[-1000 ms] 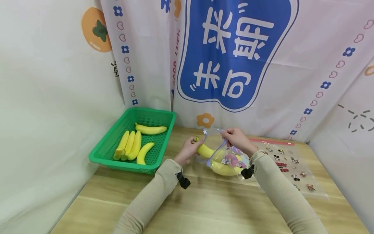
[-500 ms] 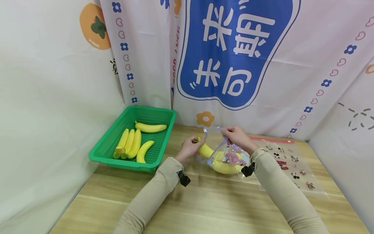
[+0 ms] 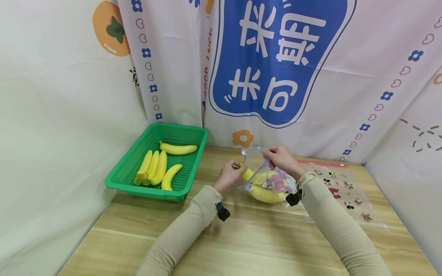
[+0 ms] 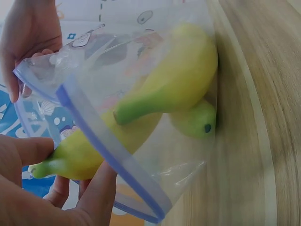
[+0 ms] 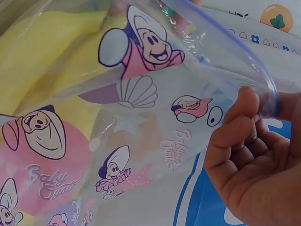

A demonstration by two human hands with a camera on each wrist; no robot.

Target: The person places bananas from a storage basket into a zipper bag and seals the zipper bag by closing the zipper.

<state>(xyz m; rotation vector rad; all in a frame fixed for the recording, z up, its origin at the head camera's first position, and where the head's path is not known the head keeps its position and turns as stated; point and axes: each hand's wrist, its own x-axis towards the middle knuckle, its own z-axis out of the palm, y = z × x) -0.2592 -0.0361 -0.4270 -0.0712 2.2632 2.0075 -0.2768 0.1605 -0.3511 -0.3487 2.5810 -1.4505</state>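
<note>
A clear zip bag [image 5: 155, 113] with cartoon prints and a purple zip edge lies on its side on the table, its mouth open toward the left. Yellow bananas [image 4: 181, 70] are inside it. My right hand [image 3: 280, 158] pinches the bag's upper edge between thumb and fingers. At the mouth, my left hand [image 3: 230, 174] grips a banana [image 4: 70, 157] by its greenish stem end. Most of that banana is inside the bag. In the left wrist view the left fingers [image 4: 99, 193] touch its sides, right by the zip edge.
A green basket [image 3: 112, 184] with several bananas [image 3: 157, 168] stands at the left. Flat on the wooden table [image 3: 241, 237] at the right lies another clear printed bag [image 3: 348, 195] with a red zip edge. A printed cloth [image 3: 179, 76] hangs behind.
My left hand has moved right, pushing the banana deeper into the bag. My right hand has stayed at the bag's edge. The head view has tilted slightly down.
</note>
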